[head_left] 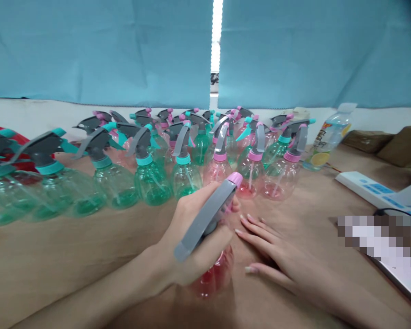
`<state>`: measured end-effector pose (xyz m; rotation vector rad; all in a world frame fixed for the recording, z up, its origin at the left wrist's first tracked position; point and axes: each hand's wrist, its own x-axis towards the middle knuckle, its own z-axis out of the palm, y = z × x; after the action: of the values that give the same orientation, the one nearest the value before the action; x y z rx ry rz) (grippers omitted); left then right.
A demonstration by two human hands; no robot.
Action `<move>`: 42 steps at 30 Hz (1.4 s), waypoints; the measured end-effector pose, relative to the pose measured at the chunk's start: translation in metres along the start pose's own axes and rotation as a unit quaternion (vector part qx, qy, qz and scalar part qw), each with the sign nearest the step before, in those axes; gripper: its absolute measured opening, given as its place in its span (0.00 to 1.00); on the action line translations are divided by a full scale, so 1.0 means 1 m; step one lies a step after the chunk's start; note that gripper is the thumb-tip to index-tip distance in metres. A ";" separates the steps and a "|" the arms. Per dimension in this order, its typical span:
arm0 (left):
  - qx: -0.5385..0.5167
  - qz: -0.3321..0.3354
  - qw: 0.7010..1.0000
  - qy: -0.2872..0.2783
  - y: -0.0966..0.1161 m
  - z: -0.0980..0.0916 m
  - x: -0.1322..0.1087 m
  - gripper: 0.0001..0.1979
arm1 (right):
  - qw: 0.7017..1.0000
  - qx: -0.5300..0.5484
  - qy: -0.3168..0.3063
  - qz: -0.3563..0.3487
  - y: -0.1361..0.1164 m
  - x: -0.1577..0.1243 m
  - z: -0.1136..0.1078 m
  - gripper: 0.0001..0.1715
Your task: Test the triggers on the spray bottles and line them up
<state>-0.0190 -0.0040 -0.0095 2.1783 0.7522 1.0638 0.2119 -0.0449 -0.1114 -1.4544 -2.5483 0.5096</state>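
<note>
Blue cloth [99, 55] backs the desk [71, 256]. Fingers [203, 194] of the left hand [183, 224] grip a pink spray bottle [210, 279] at six o'clock; the right hand [286, 256] rests empty at five. I'd hold it upright, clear of the bottle rows [152, 185] at twelve.

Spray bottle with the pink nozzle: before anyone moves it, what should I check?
1. Left hand wrapped around the spray bottle below its nozzle: ok.
2. Right hand beside it, not gripping: ok.
3. Spray head screwed tight: cannot tell; fingers hide the collar.
4. Liquid inside: cannot tell; the base looks red.
5. Free space straight ahead: not ok; standing spray bottles crowd it.
</note>
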 end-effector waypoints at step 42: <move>0.005 -0.044 0.998 0.041 -0.002 0.006 0.000 0.04 | 0.998 0.009 0.050 -0.040 0.012 -0.003 0.010 0.41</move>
<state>-0.0151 -0.0041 -0.0142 2.0999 0.8852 1.1126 0.2198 -0.0446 -0.1251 -1.3319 -2.5051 0.4356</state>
